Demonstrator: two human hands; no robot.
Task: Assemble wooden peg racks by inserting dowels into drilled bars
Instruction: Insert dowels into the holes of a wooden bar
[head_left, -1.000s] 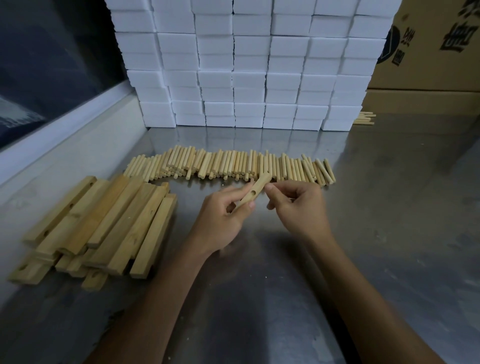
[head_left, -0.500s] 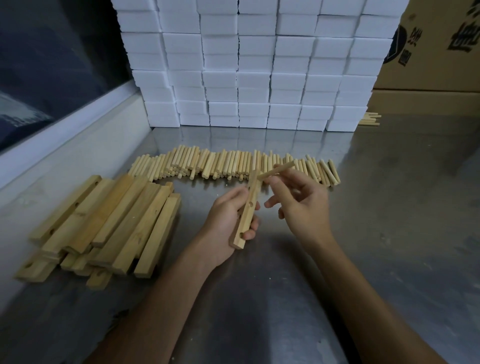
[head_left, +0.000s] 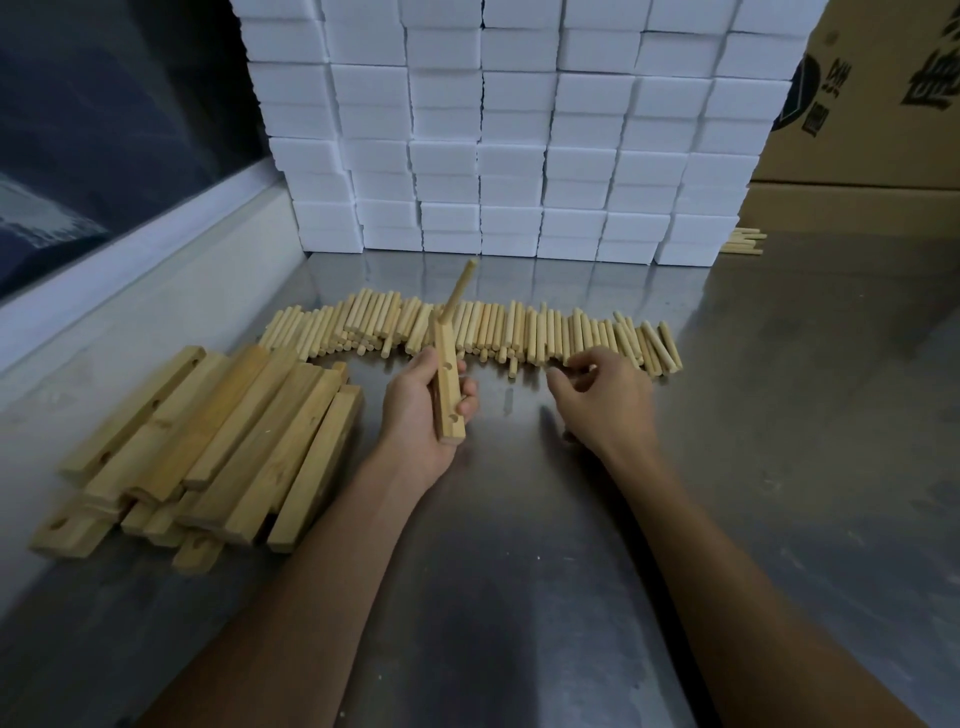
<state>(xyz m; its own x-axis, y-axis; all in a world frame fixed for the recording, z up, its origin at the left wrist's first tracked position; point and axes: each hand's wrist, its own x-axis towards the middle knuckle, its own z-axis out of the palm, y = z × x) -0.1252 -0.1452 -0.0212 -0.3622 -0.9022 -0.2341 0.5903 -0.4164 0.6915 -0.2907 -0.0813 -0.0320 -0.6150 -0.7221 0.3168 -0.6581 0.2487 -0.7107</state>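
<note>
The left hand (head_left: 423, 405) gripped a pale drilled wooden bar (head_left: 448, 387) with 1 round dowel (head_left: 460, 291) inserted; the right hand's (head_left: 605, 395) loosely curled fingers (head_left: 574, 364) touched the dowel row (head_left: 519, 332) on the steel tabletop (head_left: 519, 571).

One drilled bar (head_left: 448, 387) in my left hand (head_left: 423, 410), one dowel (head_left: 459, 290) in it, two empty holes, dozens of loose dowels (head_left: 519, 335), roughly a dozen stacked bars (head_left: 218, 447)
</note>
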